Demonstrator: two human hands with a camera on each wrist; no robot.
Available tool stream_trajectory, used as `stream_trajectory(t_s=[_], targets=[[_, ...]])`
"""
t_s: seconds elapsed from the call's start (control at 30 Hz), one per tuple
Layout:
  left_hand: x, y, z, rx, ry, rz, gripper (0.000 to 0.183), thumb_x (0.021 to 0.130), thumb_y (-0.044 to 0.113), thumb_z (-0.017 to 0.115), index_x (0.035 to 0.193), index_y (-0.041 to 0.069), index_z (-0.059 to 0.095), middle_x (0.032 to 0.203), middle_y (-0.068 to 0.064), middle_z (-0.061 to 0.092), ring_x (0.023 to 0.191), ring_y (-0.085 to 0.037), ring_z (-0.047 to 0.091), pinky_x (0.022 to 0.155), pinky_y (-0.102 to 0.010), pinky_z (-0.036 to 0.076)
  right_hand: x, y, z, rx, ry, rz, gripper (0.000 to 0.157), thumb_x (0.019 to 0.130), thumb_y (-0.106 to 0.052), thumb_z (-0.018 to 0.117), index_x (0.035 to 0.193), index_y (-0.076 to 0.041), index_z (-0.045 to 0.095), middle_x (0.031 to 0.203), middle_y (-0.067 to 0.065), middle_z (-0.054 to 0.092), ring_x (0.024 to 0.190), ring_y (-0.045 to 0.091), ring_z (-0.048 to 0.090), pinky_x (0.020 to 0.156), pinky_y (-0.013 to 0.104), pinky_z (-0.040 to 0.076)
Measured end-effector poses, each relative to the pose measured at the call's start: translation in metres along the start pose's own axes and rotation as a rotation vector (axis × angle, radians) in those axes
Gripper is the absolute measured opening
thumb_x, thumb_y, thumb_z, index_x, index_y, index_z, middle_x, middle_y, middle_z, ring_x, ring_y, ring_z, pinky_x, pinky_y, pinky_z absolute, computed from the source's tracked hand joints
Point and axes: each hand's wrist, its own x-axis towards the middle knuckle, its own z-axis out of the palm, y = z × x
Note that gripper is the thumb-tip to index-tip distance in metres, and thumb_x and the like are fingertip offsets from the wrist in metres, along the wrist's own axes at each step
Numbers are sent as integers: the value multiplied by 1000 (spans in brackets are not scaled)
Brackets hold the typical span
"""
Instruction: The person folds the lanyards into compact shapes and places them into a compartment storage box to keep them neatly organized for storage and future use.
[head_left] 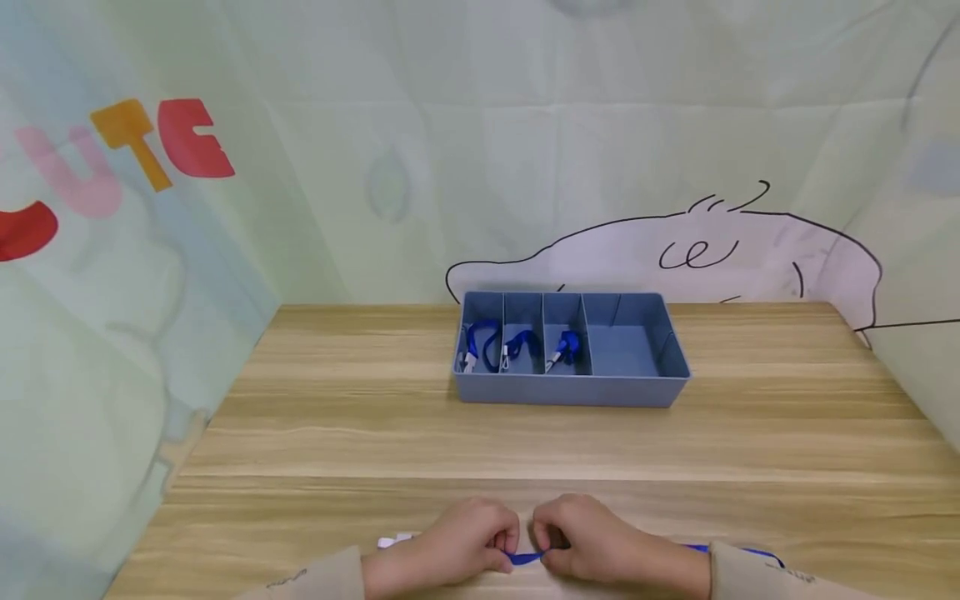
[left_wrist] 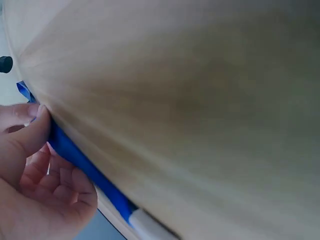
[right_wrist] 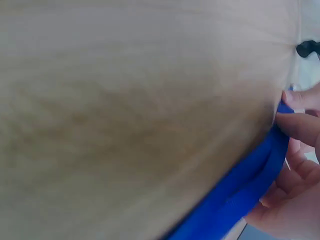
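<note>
A blue lanyard [head_left: 527, 557] lies stretched sideways near the front of the table, pinched by both hands. My left hand [head_left: 468, 540] holds it between thumb and forefinger, and its white end piece [head_left: 395, 540] shows beyond that wrist. Close beside it, my right hand [head_left: 588, 537] pinches the same strap, with a short span between the two grips. In the left wrist view the strap [left_wrist: 85, 162] runs from the fingertips down to a pale fitting [left_wrist: 147, 225]. Two layers of strap [right_wrist: 240, 192] trail from the right fingers in the right wrist view.
A blue-grey divided box [head_left: 562, 390] stands at the back of the wooden table [head_left: 337, 442]. Its three narrow compartments each hold a blue lanyard, such as the left one [head_left: 489, 325]; the wide right compartment [head_left: 622, 350] shows its bare floor. A printed cloth [head_left: 480, 167] hangs behind.
</note>
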Motion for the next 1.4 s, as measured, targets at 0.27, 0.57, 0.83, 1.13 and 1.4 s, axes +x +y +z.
stream_trajectory(t_s=[0.27, 0.57, 0.83, 1.13, 1.4], targets=[[-1, -3, 1, -19, 33, 74, 13, 76, 12, 74, 79, 14, 61, 71, 13, 51, 65, 6, 43, 59, -9, 37, 1, 5, -10, 130, -98, 108, 16, 82, -5, 69, 97, -11, 66, 65, -16, 50, 53, -5, 45, 51, 14, 43], [0, -8, -25, -545, -38, -126, 4, 88, 3, 60, 91, 3, 63, 61, -2, 59, 56, -3, 52, 54, -17, 47, -2, 28, -34, 584, -208, 221, 18, 91, -15, 60, 89, 1, 69, 60, -4, 52, 43, 2, 38, 41, 14, 30], [-4, -34, -52, -531, -72, -136, 11, 91, 7, 59, 91, -2, 66, 64, 4, 56, 59, -4, 52, 55, -19, 47, -14, 46, -58, 661, -219, 183, 29, 96, -18, 52, 95, 9, 65, 62, 4, 54, 49, 2, 38, 45, 15, 30], [-15, -69, -67, -542, -156, -119, 22, 93, 16, 58, 81, -2, 63, 66, 3, 55, 60, -8, 48, 55, -17, 40, -31, 59, -87, 605, -140, 217, 27, 95, -15, 54, 91, 11, 61, 61, 0, 51, 51, 4, 41, 45, 17, 31], [-24, -86, -77, -505, -165, -202, 24, 91, 22, 60, 78, 3, 65, 66, 2, 57, 50, -3, 39, 44, -16, 31, -49, 71, -110, 566, -98, 258, 28, 93, -13, 56, 93, 14, 60, 62, -3, 50, 51, 10, 41, 47, 21, 35]])
